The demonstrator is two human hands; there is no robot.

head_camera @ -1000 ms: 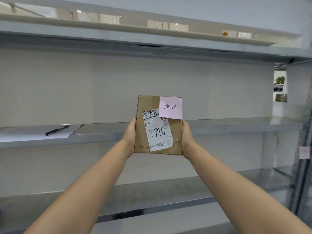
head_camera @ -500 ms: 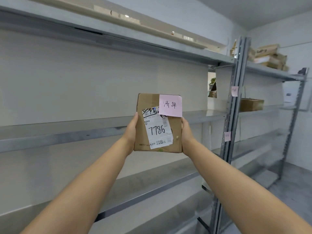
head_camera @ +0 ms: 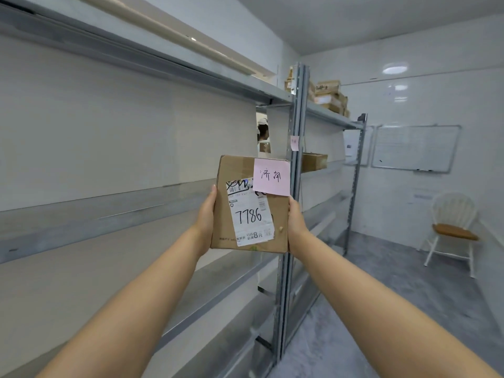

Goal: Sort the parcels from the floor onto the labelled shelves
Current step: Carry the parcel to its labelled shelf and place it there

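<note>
I hold a flat brown cardboard parcel (head_camera: 234, 170) upright at arm's length in front of me. It carries a white shipping label marked 7786 and a pink sticky note (head_camera: 271, 177) with handwriting at its top right. My left hand (head_camera: 206, 216) grips its left edge and my right hand (head_camera: 296, 222) grips its right edge. Behind it runs a long grey metal shelf unit (head_camera: 109, 214), and a second unit (head_camera: 331, 117) stands further right, with pink labels (head_camera: 294, 143) on the upright post between them.
Several cardboard boxes (head_camera: 328, 96) sit on the far unit's top shelf and one box (head_camera: 313, 162) on its middle shelf. A white chair (head_camera: 451, 230) with a brown cushion stands at the right wall below a whiteboard (head_camera: 414, 148). Grey floor stretches between.
My view has swung to the right along the shelves, bringing the second shelf unit, the chair and the whiteboard into sight. Both hands keep the same hold on the parcel.
</note>
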